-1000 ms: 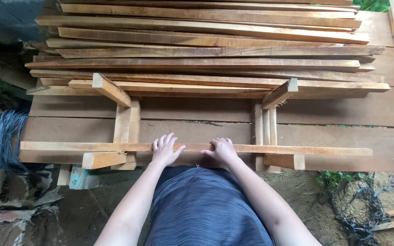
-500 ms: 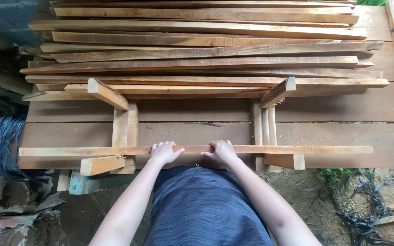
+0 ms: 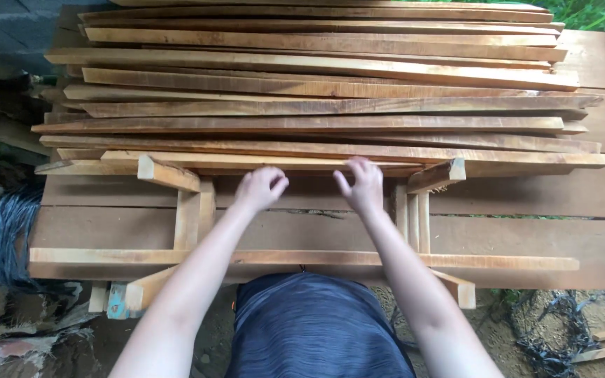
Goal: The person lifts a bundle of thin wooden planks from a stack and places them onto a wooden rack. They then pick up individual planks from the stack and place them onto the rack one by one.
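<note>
1. A wooden frame [image 3: 302, 260] is seen lying on a wide wooden table [image 3: 526, 231], near the person's body.
2. The frame is made of a long front rail, close to the table edge, and two pairs of short cross pieces [image 3: 194, 220] that go away from the person.
3. A short angled block [image 3: 168, 173] is fixed at the far left end of the frame, and a similar block [image 3: 437, 175] is at the far right end.
4. Behind the frame, a big pile of long wooden strips [image 3: 316, 91] is stacked across the table.
5. The nearest strip [image 3: 260, 162] of the pile is lying just behind the two blocks.
6. The left hand [image 3: 259, 187] is placed at the edge of this nearest strip, with the fingers curled loosely; nothing is clamped in it, and real contact cannot be told for sure.
7. The right hand [image 3: 362, 185] is held just beside the same strip, with fingers spread and half bent; nothing is grasped by it.
8. Both hands are found between the two blocks, near to each other but apart.
9. A bundle of dark wire [image 3: 10, 231] is seen on the ground at the left of the table.
</note>
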